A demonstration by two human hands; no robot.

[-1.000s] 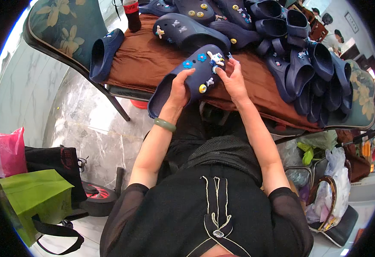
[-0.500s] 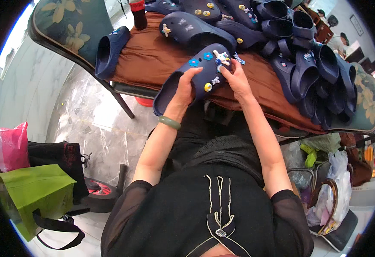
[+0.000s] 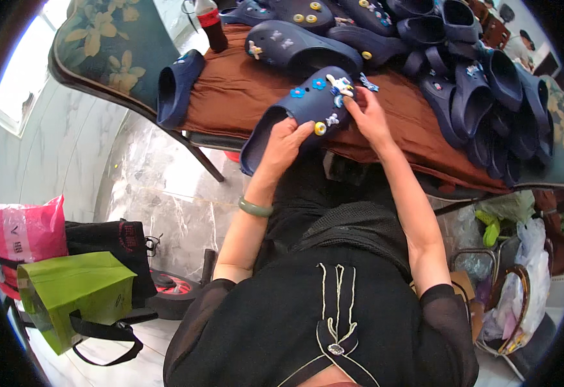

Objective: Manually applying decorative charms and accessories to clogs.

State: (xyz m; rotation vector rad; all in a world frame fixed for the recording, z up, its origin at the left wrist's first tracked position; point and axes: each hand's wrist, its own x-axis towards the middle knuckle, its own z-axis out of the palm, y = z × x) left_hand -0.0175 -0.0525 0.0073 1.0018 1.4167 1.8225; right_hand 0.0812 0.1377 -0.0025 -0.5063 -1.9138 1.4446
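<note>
A navy clog [image 3: 302, 108] with decorative charms is held in front of me, over the near edge of the brown cloth. My left hand [image 3: 285, 145] grips it at the foot opening, fingers partly inside and thumb close to a yellow ring charm [image 3: 320, 128]. At the toe's right side, my right hand [image 3: 369, 116] is closed on the clog, its thumb against a white-and-blue figure charm [image 3: 341, 87]. Two blue flower charms [image 3: 319, 84] sit on the upper. Another small blue-and-white charm [image 3: 368, 82] shows just beyond my right fingertips; whether it is attached I cannot tell.
Brown cloth [image 3: 224, 90] covers the seats of floral-backed chairs [image 3: 117, 51]. More navy clogs [image 3: 301, 48] lie behind and are piled at right [image 3: 475, 109]. One clog [image 3: 177, 90] stands left, near a dark drink bottle [image 3: 211, 26]. Bags [image 3: 75, 290] stand lower left; plastic bags [image 3: 524, 290] lower right.
My left hand has shifted from the clog's upper edge into its opening, thumb now lower near the yellow charm. My right hand stays at the toe charm. The whole view has shifted slightly.
</note>
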